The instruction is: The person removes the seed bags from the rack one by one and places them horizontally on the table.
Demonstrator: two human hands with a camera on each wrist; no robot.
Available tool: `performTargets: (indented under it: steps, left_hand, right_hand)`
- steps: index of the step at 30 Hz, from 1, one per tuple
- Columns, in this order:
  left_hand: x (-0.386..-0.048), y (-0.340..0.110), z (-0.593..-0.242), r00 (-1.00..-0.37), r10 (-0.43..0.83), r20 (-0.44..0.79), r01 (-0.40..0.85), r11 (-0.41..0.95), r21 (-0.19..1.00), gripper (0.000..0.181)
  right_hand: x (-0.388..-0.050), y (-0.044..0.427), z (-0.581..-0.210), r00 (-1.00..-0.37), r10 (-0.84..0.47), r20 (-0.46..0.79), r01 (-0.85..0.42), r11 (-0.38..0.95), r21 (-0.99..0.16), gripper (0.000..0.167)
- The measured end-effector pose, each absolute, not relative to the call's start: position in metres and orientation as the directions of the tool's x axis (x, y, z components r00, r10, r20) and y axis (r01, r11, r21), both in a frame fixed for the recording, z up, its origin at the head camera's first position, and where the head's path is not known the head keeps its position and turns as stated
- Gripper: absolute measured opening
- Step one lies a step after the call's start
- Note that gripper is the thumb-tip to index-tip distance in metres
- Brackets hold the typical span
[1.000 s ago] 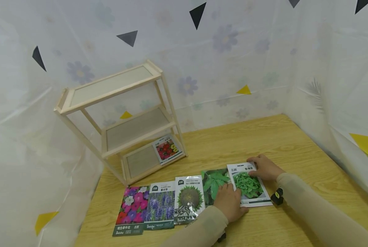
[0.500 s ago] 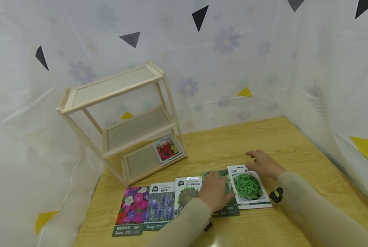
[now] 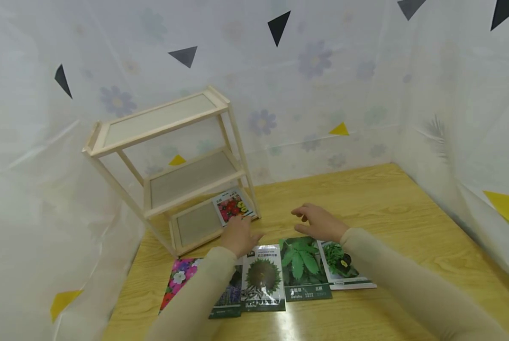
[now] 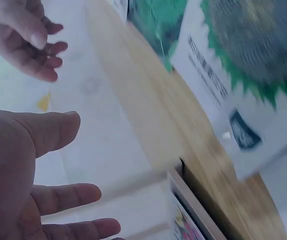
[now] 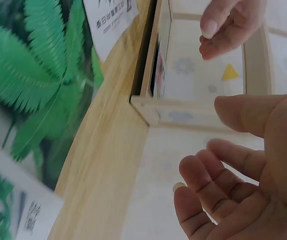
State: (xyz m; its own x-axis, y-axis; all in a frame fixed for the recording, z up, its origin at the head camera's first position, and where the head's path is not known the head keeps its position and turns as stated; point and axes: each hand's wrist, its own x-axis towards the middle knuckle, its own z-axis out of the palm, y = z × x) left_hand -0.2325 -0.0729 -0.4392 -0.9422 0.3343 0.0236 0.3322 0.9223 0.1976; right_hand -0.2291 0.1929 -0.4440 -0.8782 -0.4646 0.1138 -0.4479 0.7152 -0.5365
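Observation:
My left hand (image 3: 239, 237) hovers by the front of the wooden shelf's lower tier, close to a seed packet with red and yellow flowers (image 3: 230, 206) lying there. Nothing is in its fingers. To the right, my right hand (image 3: 320, 223) hangs above the table, fingers loosely bent and holding nothing. Below the hands lies a row of seed packets: pink flowers (image 3: 181, 279), purple flower spikes (image 3: 232, 296), a sunflower head (image 3: 263, 277), a green-leaf packet (image 3: 304, 265) and a leafy-herb packet (image 3: 339, 260). My forearms partly cover the outer packets.
A three-tier wooden shelf (image 3: 158, 124) stands at the back left of the wood-grain table (image 3: 365, 189). Behind and beside it hangs a pale sheet (image 3: 254, 57) printed with flowers and triangles.
Both hands have left the green-leaf and leafy-herb packets and moved left, the left one up to the shelf's lower tier. The green-leaf packet is now uncovered. The leafy-herb packet lies beside it.

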Motion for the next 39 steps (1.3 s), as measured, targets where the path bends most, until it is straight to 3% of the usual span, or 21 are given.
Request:
performTargets:
  steps: [10,19,26,31,36,39]
  left_hand:
    - [-0.276,-0.132,-0.451,-0.977,0.213,-0.004,0.199,0.92,0.337,0.073]
    - [-0.31,-0.153,-0.463,-0.981,0.191,-0.028,0.18,0.957,0.228,0.066]
    - [-0.323,-0.154,-0.465,-0.985,0.138,-0.102,0.101,0.947,0.304,0.066]
    - [-0.33,-0.156,-0.464,-0.985,0.137,-0.108,0.1,0.95,0.294,0.059]
    - [-0.338,-0.158,-0.465,-0.984,0.128,-0.122,0.088,0.953,0.289,0.051]
    - [-0.342,-0.159,-0.467,-0.982,0.125,-0.141,0.084,0.96,0.266,0.06]
  right_hand:
    - [-0.257,0.134,-0.442,-0.821,-0.559,0.116,-0.538,0.691,-0.483,0.044]
    - [-0.271,0.083,-0.442,-0.839,-0.541,0.059,-0.509,0.742,-0.436,0.05]
    - [-0.282,0.058,-0.455,-0.835,-0.542,0.091,-0.538,0.773,-0.337,0.048]
    - [-0.286,0.042,-0.461,-0.831,-0.543,0.119,-0.552,0.778,-0.3,0.044]
    - [-0.287,0.029,-0.462,-0.859,-0.511,0.036,-0.495,0.81,-0.314,0.053]
    - [-0.288,0.022,-0.465,-0.871,-0.491,-0.01,-0.465,0.831,-0.307,0.059]
